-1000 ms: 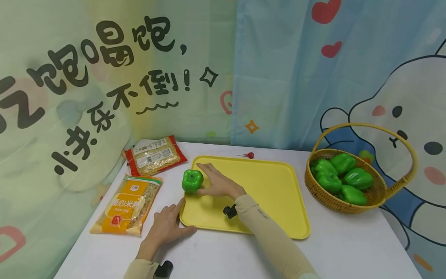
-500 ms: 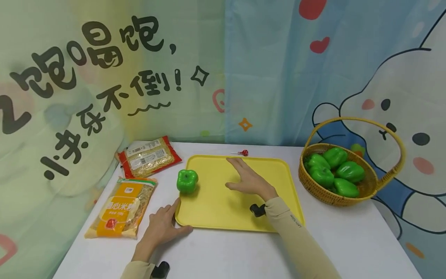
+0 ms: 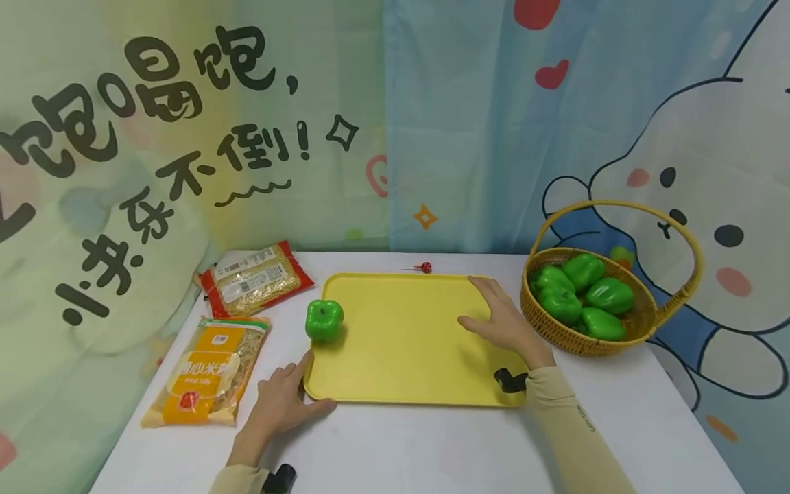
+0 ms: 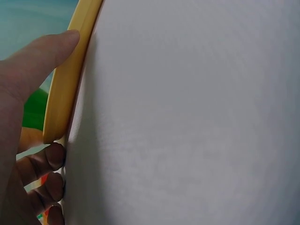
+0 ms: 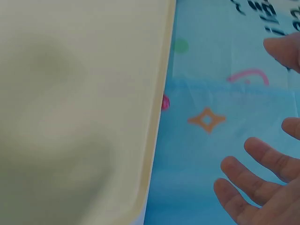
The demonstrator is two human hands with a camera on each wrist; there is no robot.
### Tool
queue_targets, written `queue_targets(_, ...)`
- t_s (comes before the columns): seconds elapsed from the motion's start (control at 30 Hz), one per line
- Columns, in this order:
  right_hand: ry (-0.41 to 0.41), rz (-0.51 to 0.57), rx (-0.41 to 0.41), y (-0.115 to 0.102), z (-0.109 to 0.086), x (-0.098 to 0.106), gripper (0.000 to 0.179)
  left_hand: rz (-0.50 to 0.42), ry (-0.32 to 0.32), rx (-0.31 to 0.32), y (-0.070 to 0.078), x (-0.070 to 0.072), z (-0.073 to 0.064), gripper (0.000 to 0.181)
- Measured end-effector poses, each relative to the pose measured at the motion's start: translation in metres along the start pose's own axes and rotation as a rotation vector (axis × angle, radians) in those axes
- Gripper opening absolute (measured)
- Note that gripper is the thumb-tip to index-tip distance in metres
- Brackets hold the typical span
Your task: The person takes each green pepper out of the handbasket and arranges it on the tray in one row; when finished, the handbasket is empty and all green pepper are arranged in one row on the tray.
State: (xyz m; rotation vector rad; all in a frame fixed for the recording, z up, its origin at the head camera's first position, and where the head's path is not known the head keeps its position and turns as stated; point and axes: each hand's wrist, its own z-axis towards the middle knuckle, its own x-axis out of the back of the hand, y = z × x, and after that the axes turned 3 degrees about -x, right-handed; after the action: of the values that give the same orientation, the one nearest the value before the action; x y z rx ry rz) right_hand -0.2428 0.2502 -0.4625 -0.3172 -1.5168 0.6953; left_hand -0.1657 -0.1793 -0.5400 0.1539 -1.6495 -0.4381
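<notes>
A yellow tray [image 3: 401, 392] lies on the white table. On its left edge stands a green bell pepper [image 3: 324, 321], with neither hand on it. My left hand [image 3: 279, 406] rests at the tray's near left corner, thumb against the front rim and fingers along the left side; the left wrist view shows the thumb on the rim [image 4: 70, 79]. Above the tray's right side my right hand [image 3: 509, 322] hangs with fingers spread and nothing in it. To its right is a wicker basket [image 3: 558, 341] holding several green bell peppers [image 3: 583, 295].
Left of the tray lie an orange-labelled food bag [image 3: 206, 374] and a red-edged grain packet [image 3: 256, 278]. Behind the tray's back edge is a small red-headed item [image 3: 423, 267]. A printed curtain [image 3: 457, 137] hangs behind the table [image 3: 432, 446].
My right hand has left the pepper at the tray's left edge and moved right across the tray toward the basket. The left hand stays at the tray corner. The head view has turned slightly right.
</notes>
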Motion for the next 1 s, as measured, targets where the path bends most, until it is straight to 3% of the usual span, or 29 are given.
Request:
queue_targets(0.4, 0.202, 0.001, -0.163, 0.04, -0.024, 0.042, 0.081, -0.021, -0.005, 0.008, 0.002, 0.001, -0.001, 0.112)
queue_targets(0.63, 0.346, -0.028, -0.163, 0.063, -0.038, 0.057, 0.074, -0.011, -0.014, 0.021, 0.003, 0.002, -0.003, 0.112)
queue_targets(1.0, 0.329, -0.086, -0.342, 0.092, -0.05, 0.067, 0.089, -0.014, -0.015, 0.014, 0.004, 0.002, -0.003, 0.112)
